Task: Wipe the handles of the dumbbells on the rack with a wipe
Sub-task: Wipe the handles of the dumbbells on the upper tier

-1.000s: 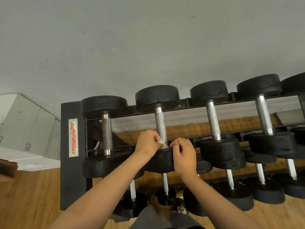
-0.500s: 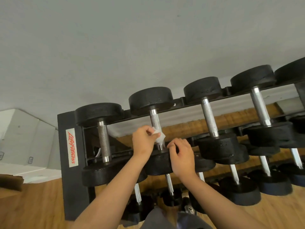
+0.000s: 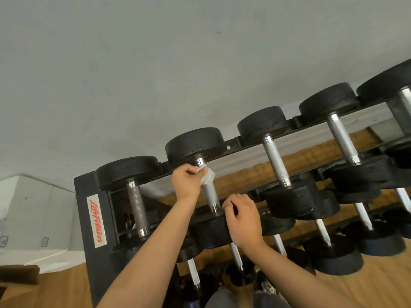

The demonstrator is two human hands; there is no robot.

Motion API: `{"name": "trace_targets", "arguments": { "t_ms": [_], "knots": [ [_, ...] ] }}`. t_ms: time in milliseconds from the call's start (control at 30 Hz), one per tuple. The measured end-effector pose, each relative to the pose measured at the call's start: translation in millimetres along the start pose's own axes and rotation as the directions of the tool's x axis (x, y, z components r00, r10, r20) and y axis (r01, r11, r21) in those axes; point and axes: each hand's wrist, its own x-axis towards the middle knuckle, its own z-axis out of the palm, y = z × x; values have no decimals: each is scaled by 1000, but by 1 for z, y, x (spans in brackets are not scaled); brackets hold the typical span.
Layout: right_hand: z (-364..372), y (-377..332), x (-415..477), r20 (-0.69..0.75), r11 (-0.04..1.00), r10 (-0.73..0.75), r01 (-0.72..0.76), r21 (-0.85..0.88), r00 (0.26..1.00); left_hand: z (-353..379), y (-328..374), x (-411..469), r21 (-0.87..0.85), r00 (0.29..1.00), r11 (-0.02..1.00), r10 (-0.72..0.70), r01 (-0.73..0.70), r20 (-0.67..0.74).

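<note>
- Grey wall (image 3: pixel 155 63) behind a black rack (image 3: pixel 85 218).
- Left hand (image 3: pixel 185 182) clamps the white wipe (image 3: pixel 207 175) around the far end of the second-left dumbbell handle (image 3: pixel 210 196).
- Right hand (image 3: pixel 244 220) has its fingers curled over the near weight (image 3: pixel 210 233).

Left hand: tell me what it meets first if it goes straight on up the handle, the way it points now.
Most likely the far head of the same dumbbell: the left hand pinches the wipe round the handle just short of it, with little bare steel between.
</note>
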Motion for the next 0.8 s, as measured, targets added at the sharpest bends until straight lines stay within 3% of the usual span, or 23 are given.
{"name": "trace_targets", "arguments": {
  "t_ms": [167,267,467,700,800],
  "knots": [
    [2,1,2,11,1000,-3,4,-27,1000,13,5,2,-347,959,928,-211,136,-190],
    [2,1,1,16,999,-2,2,-35,1000,23,7,-3,-466,929,867,-304,178,-211],
    [0,-4,2,-4,1000,-17,16,-17,1000,19,-11,-18,-349,974,927,-189,136,-124],
    [2,-2,1,-6,1000,-11,10,-22,1000,26,9,-1,-406,956,906,-213,117,-199],
    [1,-1,1,-8,1000,-15,14,-11,1000,20,-2,-6,-292,985,951,-135,98,-108]
  ]
}}
